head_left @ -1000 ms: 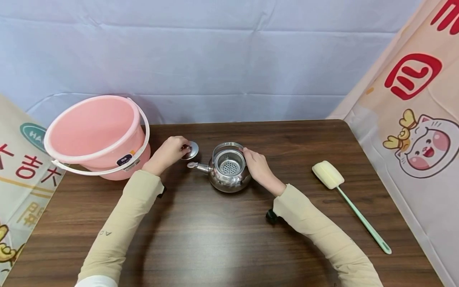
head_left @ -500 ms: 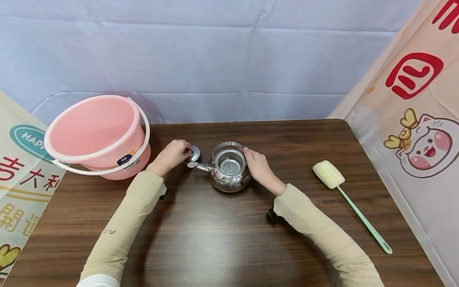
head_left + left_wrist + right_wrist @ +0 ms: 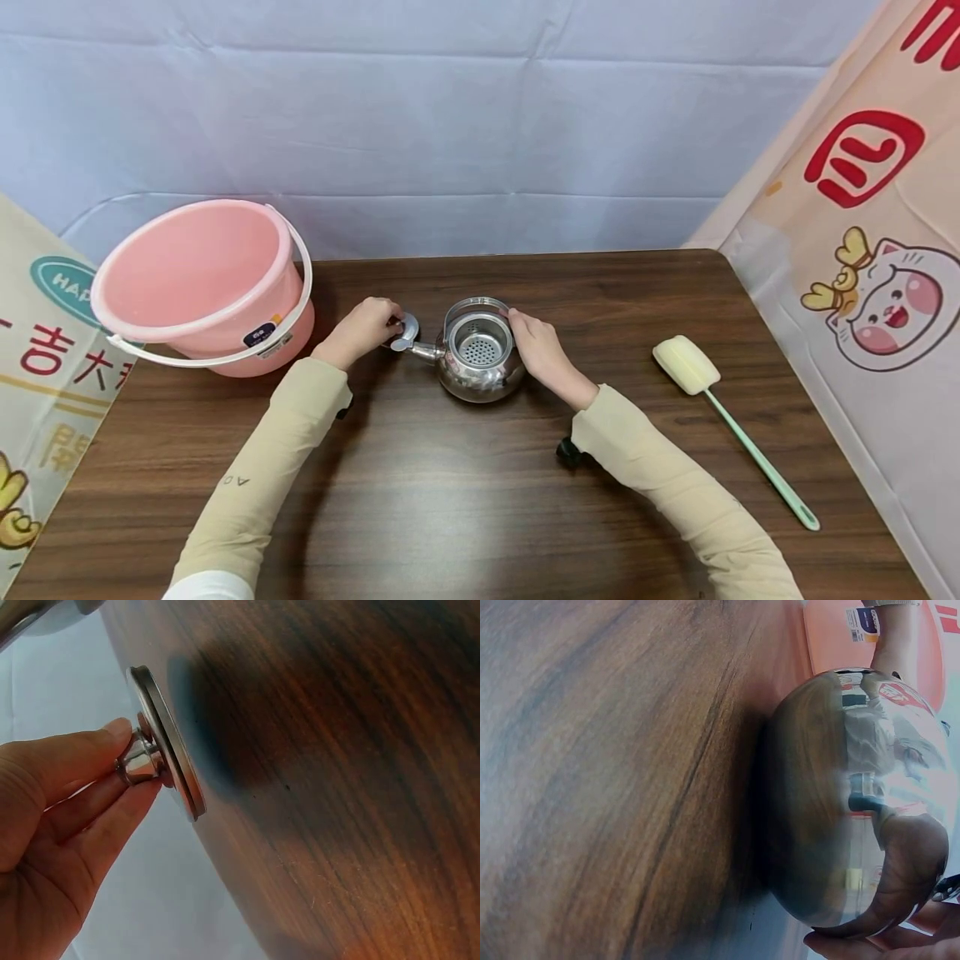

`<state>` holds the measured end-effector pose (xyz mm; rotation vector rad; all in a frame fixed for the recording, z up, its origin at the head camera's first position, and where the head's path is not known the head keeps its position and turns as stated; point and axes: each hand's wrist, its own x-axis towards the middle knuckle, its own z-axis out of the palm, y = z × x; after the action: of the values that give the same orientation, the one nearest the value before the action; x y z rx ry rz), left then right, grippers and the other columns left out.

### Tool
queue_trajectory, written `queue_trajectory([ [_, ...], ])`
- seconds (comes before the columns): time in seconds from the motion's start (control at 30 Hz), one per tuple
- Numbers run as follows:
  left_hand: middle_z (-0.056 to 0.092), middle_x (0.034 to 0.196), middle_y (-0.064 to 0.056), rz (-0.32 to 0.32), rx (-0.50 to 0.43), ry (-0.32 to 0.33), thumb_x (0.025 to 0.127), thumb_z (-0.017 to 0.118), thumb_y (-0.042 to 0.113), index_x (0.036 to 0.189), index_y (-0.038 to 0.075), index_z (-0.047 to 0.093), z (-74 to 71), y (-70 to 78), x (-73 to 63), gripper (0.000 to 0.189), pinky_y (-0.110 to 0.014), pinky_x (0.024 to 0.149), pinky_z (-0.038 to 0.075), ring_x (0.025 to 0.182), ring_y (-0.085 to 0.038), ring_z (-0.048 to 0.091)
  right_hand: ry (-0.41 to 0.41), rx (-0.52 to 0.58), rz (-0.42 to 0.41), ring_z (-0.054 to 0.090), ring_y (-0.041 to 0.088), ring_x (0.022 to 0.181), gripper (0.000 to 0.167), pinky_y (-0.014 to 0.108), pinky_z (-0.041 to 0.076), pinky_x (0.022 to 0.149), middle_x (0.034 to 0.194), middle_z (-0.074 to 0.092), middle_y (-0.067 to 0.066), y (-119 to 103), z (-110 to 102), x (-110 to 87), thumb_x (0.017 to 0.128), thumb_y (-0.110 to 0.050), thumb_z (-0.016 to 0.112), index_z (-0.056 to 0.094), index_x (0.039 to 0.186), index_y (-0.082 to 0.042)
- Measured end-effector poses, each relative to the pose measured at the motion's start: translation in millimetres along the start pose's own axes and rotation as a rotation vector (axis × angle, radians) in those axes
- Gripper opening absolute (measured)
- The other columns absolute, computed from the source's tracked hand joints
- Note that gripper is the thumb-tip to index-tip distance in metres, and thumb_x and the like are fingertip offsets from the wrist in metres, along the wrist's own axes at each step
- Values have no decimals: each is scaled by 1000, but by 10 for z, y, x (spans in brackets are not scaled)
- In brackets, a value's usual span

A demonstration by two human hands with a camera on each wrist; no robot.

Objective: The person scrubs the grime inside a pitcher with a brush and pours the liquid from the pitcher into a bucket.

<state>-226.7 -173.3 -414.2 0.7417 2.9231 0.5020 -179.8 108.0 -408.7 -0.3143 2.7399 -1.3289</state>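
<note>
My left hand (image 3: 363, 327) pinches the knob of a round metal lid (image 3: 166, 742), its thumb and fingers on either side. The lid's underside faces the tabletop, close over its dark shadow, just behind the spout tip in the head view. A shiny steel teapot (image 3: 480, 379) stands upright with its top uncovered; a perforated strainer (image 3: 481, 350) sits in the opening. Its bail handle is raised and its spout points left. My right hand (image 3: 536, 346) rests against the teapot's right side, fingers extended along the body; in the right wrist view its fingertips (image 3: 825, 943) touch the polished wall.
A pink bucket (image 3: 292, 343) with a white handle stands at the table's back left. At the right lies a sponge brush (image 3: 687, 365) with a long green handle. Pale cloth (image 3: 420, 125) hangs behind the dark wooden table (image 3: 450, 500).
My left hand has moved slightly right and nearer the viewer with the lid, bringing it closer to the spout. The right hand and the teapot stay where they were.
</note>
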Motion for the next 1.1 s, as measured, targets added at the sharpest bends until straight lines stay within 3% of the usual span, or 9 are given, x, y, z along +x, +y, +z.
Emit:
queue_trajectory([
  [0.33, 65, 89, -15, -11, 25, -33, 83, 63, 3, 89, -3, 68, 26, 9, 1, 10, -34, 67, 47, 79, -23, 59, 10, -15, 13, 40, 24, 125, 54, 38, 32, 102, 132, 48, 10, -1, 1, 2, 99, -37, 18, 53, 128, -7],
  [0.77, 64, 83, -13, 43, 17, -16, 78, 63, -2, 83, -3, 67, 42, -12, 17, 6, -34, 64, 46, 75, -22, 57, 27, -15, 10, 41, 24, 124, 53, 37, 32, 102, 132, 48, 12, 17, 10, 14, 99, -36, 20, 54, 127, -7],
  [0.93, 64, 90, -17, 3, -32, -22, 78, 64, -2, 93, -5, 65, -34, -6, -7, 16, -34, 66, 48, 75, -23, 59, 27, -17, -4, 42, 25, 124, 51, 38, 33, 102, 131, 49, 12, 9, 8, 8, 100, -33, 21, 54, 127, -6],
  [1.1, 64, 91, -15, 16, 0, 19, 80, 65, 2, 94, -2, 66, -163, 60, -15, 15, -38, 71, 48, 79, -25, 61, 30, -12, 1, 42, 24, 124, 50, 37, 33, 102, 131, 49, 11, 12, 11, 9, 100, -33, 21, 55, 126, -7],
])
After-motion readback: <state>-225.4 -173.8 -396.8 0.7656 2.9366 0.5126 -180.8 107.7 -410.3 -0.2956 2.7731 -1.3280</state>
